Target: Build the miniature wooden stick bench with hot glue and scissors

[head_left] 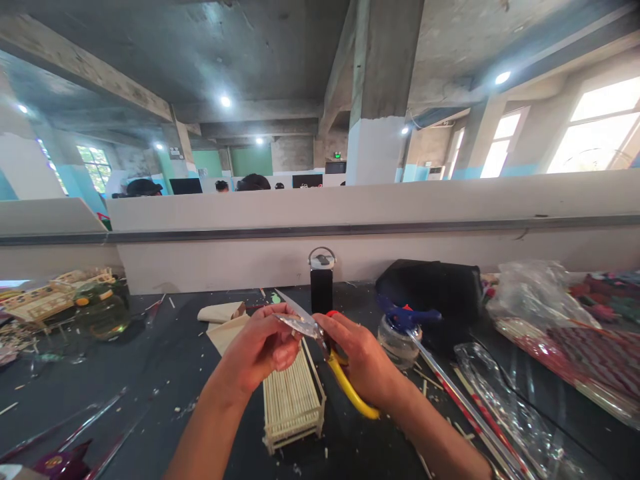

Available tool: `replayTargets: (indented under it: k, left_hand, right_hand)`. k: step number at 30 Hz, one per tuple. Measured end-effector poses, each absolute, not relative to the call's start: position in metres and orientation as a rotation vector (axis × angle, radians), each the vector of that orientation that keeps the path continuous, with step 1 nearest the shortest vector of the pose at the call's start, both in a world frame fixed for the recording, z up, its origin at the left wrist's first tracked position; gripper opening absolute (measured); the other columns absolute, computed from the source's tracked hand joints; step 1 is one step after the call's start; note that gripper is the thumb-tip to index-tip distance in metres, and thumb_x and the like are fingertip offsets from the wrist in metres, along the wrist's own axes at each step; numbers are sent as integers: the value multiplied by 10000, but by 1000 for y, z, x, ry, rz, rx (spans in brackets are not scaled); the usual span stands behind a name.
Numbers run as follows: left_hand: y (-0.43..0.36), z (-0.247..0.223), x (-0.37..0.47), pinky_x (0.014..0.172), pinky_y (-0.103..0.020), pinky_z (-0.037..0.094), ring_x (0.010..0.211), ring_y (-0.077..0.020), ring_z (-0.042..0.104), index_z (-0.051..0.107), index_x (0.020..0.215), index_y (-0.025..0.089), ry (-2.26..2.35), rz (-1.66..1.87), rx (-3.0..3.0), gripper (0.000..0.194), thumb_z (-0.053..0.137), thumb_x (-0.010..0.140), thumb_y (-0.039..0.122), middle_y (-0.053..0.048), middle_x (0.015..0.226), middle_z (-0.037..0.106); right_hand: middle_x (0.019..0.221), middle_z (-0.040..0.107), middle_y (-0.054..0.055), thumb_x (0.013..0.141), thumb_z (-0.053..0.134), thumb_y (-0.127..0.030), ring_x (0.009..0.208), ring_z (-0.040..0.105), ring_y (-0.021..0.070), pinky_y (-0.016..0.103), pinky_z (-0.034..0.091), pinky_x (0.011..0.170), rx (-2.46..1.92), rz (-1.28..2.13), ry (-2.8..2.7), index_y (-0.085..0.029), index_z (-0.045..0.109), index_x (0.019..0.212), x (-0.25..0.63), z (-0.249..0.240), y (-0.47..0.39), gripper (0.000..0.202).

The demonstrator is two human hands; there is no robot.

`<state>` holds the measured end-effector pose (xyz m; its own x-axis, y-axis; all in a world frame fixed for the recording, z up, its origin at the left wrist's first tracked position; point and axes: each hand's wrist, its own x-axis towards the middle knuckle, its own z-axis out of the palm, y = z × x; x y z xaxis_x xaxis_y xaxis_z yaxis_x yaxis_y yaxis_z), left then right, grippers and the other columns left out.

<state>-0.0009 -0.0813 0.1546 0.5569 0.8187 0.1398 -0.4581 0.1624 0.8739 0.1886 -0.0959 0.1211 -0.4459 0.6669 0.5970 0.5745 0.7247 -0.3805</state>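
My right hand point(363, 357) is wrapped round the handles of a pair of scissors point(349, 388), one loop yellow and the other red. The scissor blades are parted and point up and to the left, reaching my left hand point(267, 347). The fingers of that hand are closed in a pinch at the lower blade; whatever they hold is too small or hidden to name. Below both hands a small frame of pale wooden sticks point(294, 400), like a miniature bed, rests on the dark table. My hands cover part of its far end.
Behind stands a black lantern-like device with a handle point(321, 287). On the right are a clear jar point(397, 343), a blue-handled tool point(410, 317), a black bag point(435, 287) and plastic packaging point(540, 300). Stick models point(60, 297) and a bottle point(103, 313) stand left. A partition point(210, 267) closes the back.
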Motion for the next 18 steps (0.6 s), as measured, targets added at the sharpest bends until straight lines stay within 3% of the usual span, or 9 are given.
replayTargets:
  k: [10,18]
  left_hand:
    - [-77,151,-3,361,-149,280,333,-32,343,651,690,154,395,948,1066,132,709,753,255,58,395,452]
    - [-72,149,-4,343,-147,276,317,-29,325,640,681,137,420,904,1100,137,719,730,237,54,400,469]
  right_hand:
    - [839,598,60,714,547,-105,696,545,172,272,447,615,-935,114,-2111,-139,553,1196,184,109,-90,484]
    - [909,607,75,769,497,-57,740,563,176,280,457,650,-931,25,-2166,-158,509,1304,189,105,-84,545]
